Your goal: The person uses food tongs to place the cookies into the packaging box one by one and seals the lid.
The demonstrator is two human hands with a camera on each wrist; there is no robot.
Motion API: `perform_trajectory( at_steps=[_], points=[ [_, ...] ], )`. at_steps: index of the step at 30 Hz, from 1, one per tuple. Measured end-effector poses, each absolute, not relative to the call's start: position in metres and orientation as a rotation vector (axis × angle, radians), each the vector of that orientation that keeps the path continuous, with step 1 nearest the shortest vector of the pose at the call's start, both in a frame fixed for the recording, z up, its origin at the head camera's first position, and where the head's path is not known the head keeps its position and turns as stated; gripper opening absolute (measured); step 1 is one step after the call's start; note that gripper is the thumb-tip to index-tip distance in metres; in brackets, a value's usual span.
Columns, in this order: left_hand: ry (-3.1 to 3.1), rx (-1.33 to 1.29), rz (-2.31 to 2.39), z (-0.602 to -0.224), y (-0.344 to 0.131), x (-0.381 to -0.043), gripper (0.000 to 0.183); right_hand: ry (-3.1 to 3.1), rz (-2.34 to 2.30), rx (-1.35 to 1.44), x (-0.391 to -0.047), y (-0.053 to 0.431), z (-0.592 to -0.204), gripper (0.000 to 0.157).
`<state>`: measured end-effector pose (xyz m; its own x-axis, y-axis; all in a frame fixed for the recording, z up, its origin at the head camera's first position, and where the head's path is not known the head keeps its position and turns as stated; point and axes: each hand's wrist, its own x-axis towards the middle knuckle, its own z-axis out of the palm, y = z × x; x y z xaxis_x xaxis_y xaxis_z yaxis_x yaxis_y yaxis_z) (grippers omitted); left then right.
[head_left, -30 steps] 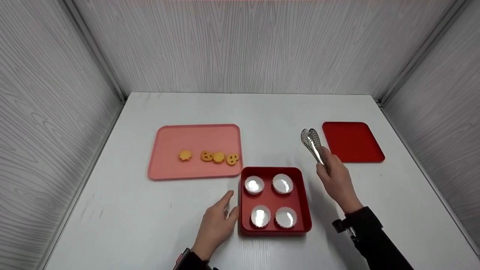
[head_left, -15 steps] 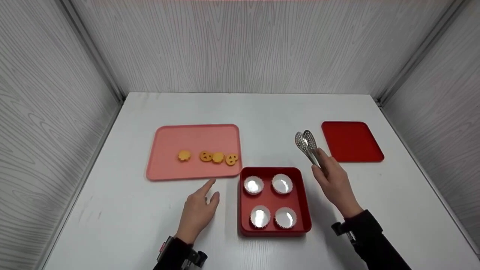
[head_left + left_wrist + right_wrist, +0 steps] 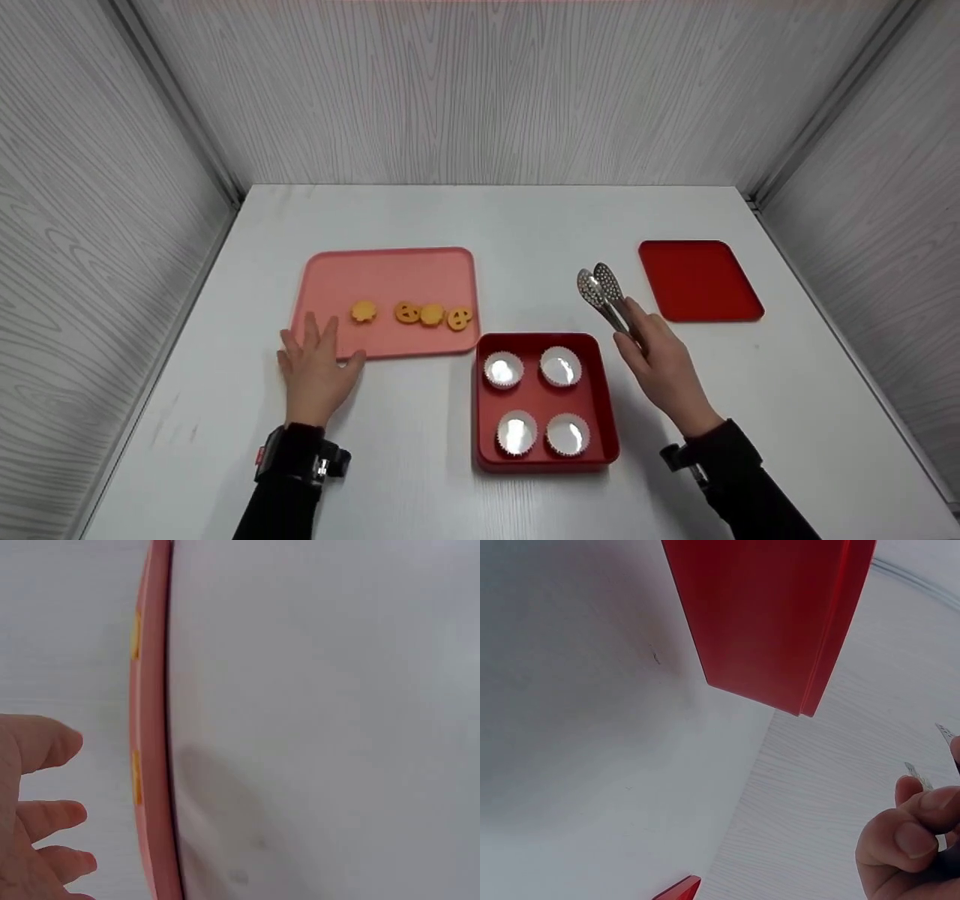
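Note:
My left hand (image 3: 319,375) hovers at the front left corner of a pink tray (image 3: 390,270), its fingers spread. In the left wrist view the fingers (image 3: 56,817) appear apart from the tray's pink edge (image 3: 155,712). On that tray lie several small yellow cookies: a scalloped cookie (image 3: 364,311) stands alone, others sit in a row including a pretzel-shaped cookie (image 3: 460,319). My right hand (image 3: 664,367) grips metal tongs (image 3: 604,292) with perforated heads, the heads slightly apart with nothing between them. Left of this hand is a red square box (image 3: 544,466) holding several white paper cups (image 3: 561,367).
A flat red tray (image 3: 701,281), perhaps a lid, lies at the right rear of the white table (image 3: 390,480). Grey wood-grain panels (image 3: 480,90) enclose the back and both sides. The box stands close to the pink tray's front right corner.
My left hand has moved left from beside the red box to the pink tray's front left corner, and its fingers have spread. The tongs have shifted slightly left in my right hand.

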<state>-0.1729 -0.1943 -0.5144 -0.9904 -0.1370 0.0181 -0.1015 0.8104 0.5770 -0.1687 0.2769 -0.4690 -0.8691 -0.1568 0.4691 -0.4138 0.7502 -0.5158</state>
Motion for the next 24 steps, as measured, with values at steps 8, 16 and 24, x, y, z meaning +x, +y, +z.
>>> perform_trajectory(
  at_steps=[8, 16, 24],
  points=[
    [-3.044, 0.260, -0.957, -0.526, -0.219, -0.189, 0.101, -2.549, 0.857, 0.454, -0.167, 0.274, -0.467, 0.053],
    [-3.112, 0.209, -0.878, -0.529, -0.208, -0.197, 0.077, -2.539, 0.852, 0.467, -0.165, 0.275, -0.469, 0.053],
    [-3.226, -0.045, -0.705, -0.520, -0.188, -0.205, 0.061, -2.559, 0.835, 0.466, -0.167, 0.276, -0.472, 0.054]
  ],
)
